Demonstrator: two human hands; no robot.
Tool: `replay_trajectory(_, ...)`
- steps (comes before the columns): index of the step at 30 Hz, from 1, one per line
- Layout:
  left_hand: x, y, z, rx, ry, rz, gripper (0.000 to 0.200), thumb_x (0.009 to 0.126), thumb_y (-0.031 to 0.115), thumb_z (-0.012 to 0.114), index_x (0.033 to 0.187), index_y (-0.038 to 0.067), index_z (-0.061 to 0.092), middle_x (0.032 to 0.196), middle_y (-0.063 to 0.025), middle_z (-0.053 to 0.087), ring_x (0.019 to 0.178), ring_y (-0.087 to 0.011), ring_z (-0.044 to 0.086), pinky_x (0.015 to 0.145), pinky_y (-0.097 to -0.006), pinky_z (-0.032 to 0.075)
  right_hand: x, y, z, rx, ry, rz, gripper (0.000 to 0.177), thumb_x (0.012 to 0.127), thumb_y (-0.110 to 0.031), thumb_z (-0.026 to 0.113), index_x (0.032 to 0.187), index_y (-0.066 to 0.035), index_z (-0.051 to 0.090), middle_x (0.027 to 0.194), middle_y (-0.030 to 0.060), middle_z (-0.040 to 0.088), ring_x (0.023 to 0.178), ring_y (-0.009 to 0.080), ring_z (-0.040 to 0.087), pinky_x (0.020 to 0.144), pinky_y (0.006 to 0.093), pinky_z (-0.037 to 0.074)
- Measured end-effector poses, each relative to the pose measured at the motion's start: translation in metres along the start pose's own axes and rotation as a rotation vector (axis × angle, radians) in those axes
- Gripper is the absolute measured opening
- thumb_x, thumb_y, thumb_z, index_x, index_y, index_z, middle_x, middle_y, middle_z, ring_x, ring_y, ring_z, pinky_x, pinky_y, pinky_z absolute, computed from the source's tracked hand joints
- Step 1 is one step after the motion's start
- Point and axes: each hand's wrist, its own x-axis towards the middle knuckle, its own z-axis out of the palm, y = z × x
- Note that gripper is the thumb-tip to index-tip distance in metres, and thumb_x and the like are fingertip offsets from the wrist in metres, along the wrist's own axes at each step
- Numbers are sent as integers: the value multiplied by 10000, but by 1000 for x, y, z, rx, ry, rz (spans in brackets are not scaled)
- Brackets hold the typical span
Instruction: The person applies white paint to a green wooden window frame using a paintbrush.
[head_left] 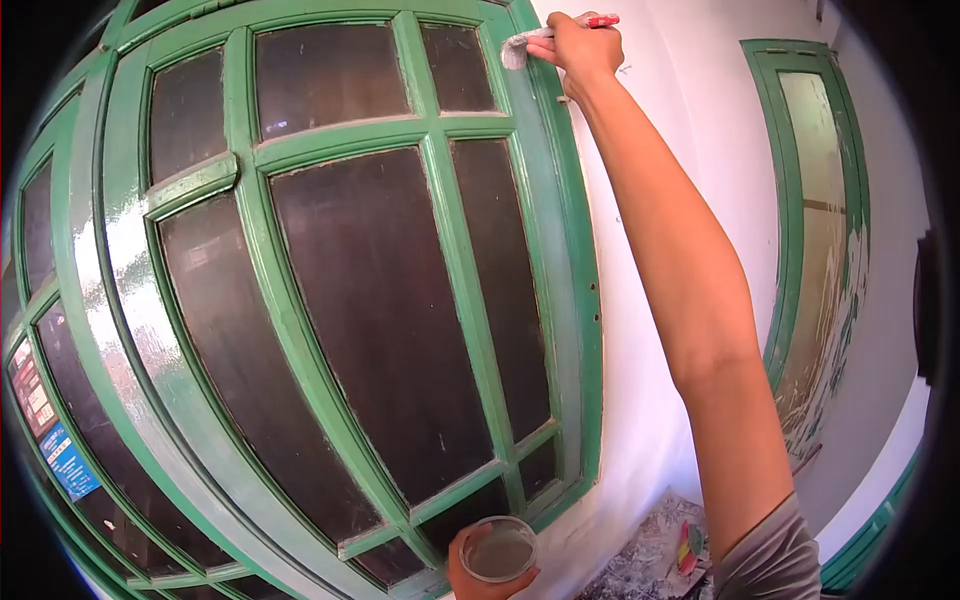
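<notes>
My right hand (588,48) is raised at the top, its fingers closed round a paintbrush (550,35) with a red-tipped handle. The pale bristles rest against or very near the upper right stile of a green window frame (430,130); exact contact is hard to tell. Low in the view, my left hand (466,575) is wrapped round a clear round tub (502,548) with greyish content in it. That tub is in front of the lower panes.
Dark glass panes (370,320) fill the green frame. To the right is a white wall (690,130), then a second narrow green-framed window (815,170). Blue and white stickers (68,462) are on the far left glass. Debris (650,550) lies on the ground below.
</notes>
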Motion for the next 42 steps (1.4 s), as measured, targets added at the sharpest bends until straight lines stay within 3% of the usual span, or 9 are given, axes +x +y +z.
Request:
replay_trajectory(8, -3, -13, -5, 94, 51, 21, 1105, 498, 246, 1022, 1407, 32, 432, 1372, -183, 583, 1230, -336, 610, 1021, -478, 514, 12, -9, 15, 8, -29, 8, 208, 842, -2, 691, 881, 84, 506, 832, 244, 698, 694, 288, 756, 609, 316, 673)
replay_trajectory(11, 1, -3, -8, 165, 20, 23, 1107, 502, 266, 1022, 1406, 26, 430, 1363, -181, 590, 1226, -335, 612, 1016, -475, 515, 26, -1, 25, 51, 19, -38, 393, 879, -65, 654, 1198, -32, 426, 991, 230, 689, 655, 316, 721, 530, 388, 648)
replay_trajectory(18, -1, -11, -7, 167, 54, 25, 1114, 514, 303, 1020, 1415, 24, 427, 1346, -184, 606, 1235, -331, 607, 1011, -474, 516, 58, -5, 14, 268, -53, -2, 166, 860, -14, 661, 813, -12, 502, 769, 180, 663, 631, 271, 713, 543, 340, 643)
replay_trajectory(25, 0, -15, -5, 149, 57, 52, 1109, 523, 284, 1019, 1426, 36, 424, 1365, -186, 586, 1241, -336, 600, 1010, -472, 519, 44, 21, 14, 372, -34, -32, 172, 860, -6, 672, 829, -50, 509, 770, 175, 672, 623, 241, 705, 541, 319, 635)
replay_trajectory(30, 1, -16, -5, 174, 49, 44, 1094, 526, 274, 1017, 1420, 38, 432, 1351, -181, 590, 1232, -333, 604, 1009, -467, 521, 5, 15, 21, 339, 125, 40, 252, 861, -5, 685, 867, -1, 433, 814, 227, 692, 660, 279, 739, 582, 333, 666)
replay_trajectory(34, 4, -15, -6, 223, 44, 53, 1099, 519, 265, 1018, 1420, 38, 430, 1342, -181, 593, 1229, -331, 604, 1007, -467, 523, -4, 29, 16, 292, 95, 70, 439, 851, 17, 677, 1147, 75, 358, 826, 222, 669, 555, 262, 697, 502, 335, 633)
replay_trajectory(37, 2, -21, -4, 168, 33, 11, 1106, 514, 268, 1019, 1421, 34, 430, 1342, -189, 596, 1232, -332, 603, 1008, -468, 518, -11, 28, 6, 209, 110, 107, 397, 848, -6, 684, 1105, 86, 395, 775, 198, 666, 545, 242, 692, 494, 327, 628)
replay_trajectory(40, 2, -17, 0, 149, 14, 3, 1114, 509, 265, 1020, 1423, 28, 428, 1352, -196, 594, 1238, -329, 602, 1017, -468, 510, -21, 22, -10, 91, 107, 79, 203, 827, -29, 698, 823, -4, 497, 736, 164, 676, 578, 213, 702, 528, 306, 626)
replay_trajectory(42, 1, -14, 2, 165, -1, 14, 1117, 505, 260, 1021, 1423, 24, 429, 1361, -198, 591, 1242, -326, 600, 1024, -466, 505, -20, 10, -21, -72, 69, 114, 195, 823, -46, 710, 783, -10, 523, 736, 146, 680, 575, 197, 697, 526, 295, 621)
